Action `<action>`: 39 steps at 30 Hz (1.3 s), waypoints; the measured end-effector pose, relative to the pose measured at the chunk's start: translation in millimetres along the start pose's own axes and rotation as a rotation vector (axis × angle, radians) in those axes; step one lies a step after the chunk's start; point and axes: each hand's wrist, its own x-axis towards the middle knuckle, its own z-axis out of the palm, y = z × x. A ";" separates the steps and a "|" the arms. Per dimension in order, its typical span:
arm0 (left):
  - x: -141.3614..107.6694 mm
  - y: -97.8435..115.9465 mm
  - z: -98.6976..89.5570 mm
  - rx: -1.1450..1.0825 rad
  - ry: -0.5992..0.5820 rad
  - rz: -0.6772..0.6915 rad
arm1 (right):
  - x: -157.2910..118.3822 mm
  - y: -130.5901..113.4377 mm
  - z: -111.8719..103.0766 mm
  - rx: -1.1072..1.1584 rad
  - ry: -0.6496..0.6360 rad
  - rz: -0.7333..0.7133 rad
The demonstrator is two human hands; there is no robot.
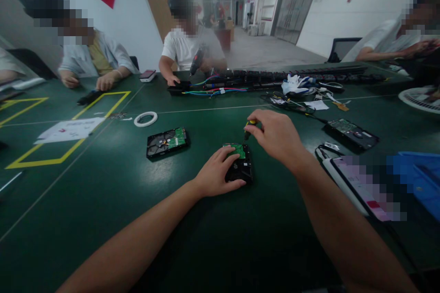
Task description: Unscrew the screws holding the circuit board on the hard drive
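Observation:
A black hard drive (244,165) with a green circuit board lies on the table in front of me. My left hand (220,169) holds it from its left side, fingers over its top and thumb along the near edge. At the drive's far right corner, my right hand (275,135) pinches a short screwdriver (252,123) with a yellow and black handle, pointing down. The fingers partly hide the screwdriver, and I cannot tell whether its tip sits in a screw. Another hard drive (167,143) lies to the left, and a third hard drive (352,133) to the right.
A white tape roll (145,119) and a paper sheet (70,129) lie left. Cables and white gloves (296,84) lie at the back right; a phone (364,187) and a blue bin (421,178) are right. Across the table, a person (192,50) holds a power drill (197,60).

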 end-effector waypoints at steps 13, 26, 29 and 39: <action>0.1 0.1 -1.1 0.004 -0.012 -0.014 | -0.3 -3.7 -1.1 0.079 -0.049 -0.054; -0.1 -0.1 -0.4 -0.002 -0.009 -0.016 | -2.1 -6.5 0.2 0.005 0.012 0.019; -0.3 -0.5 0.2 -0.001 -0.008 -0.011 | -1.6 -6.2 -0.3 0.018 0.004 -0.001; 0.9 -0.5 -0.6 0.019 -0.021 -0.008 | -2.9 -5.9 4.9 0.270 -0.090 -0.231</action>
